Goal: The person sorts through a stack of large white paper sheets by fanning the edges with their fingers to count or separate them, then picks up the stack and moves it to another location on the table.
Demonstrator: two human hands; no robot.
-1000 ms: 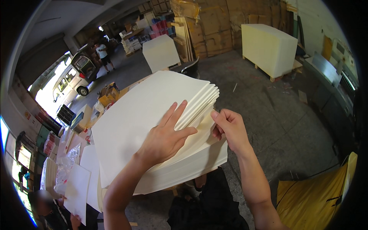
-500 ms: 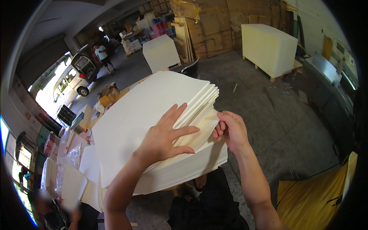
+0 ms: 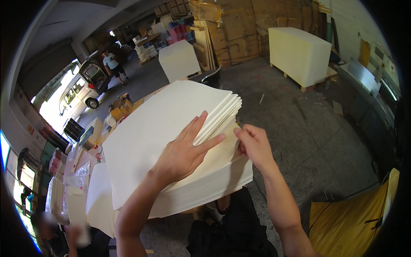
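Daylight glare from doorway, dim interior, fisheye-bent edges, black rim.

A thick stack of large white paper sheets (image 3: pixel 150 141) is seen across the middle of the frame, running from the lower left up toward the centre. Its upper layers are lifted and fanned, so that their edges are stepped apart at the corner right of centre, while the lower block is left flat with its cream-coloured side showing along the lower right. The top sheet is plain and unmarked, and the whole stack is tilted slightly, its far corner pointing toward the upper middle.
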